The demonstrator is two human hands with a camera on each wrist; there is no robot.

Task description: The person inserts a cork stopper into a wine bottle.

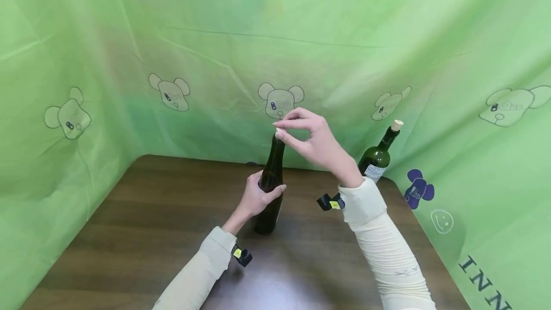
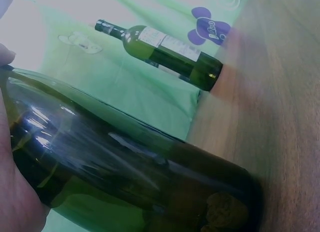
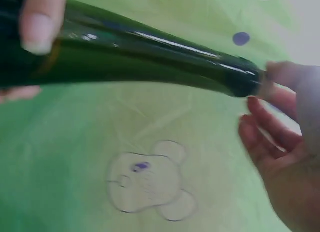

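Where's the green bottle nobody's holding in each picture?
Head: the other bottle stands right of centre, with a cork in its top.
Left wrist: the other bottle is at the upper middle, looking tipped sideways.
Right wrist: not in it.
Shared landmark: the held bottle, in all three.

Reaching forward with left arm (image 1: pixel 200 267) and right arm (image 1: pixel 383 233). Gripping with left hand (image 1: pixel 255 199), curled and held lower. Pinching with fingertips (image 1: pixel 281 134) of right hand (image 1: pixel 316 140), raised higher and angled leftward.

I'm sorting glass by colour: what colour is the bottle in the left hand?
The bottle is dark green, seen best in the right wrist view.
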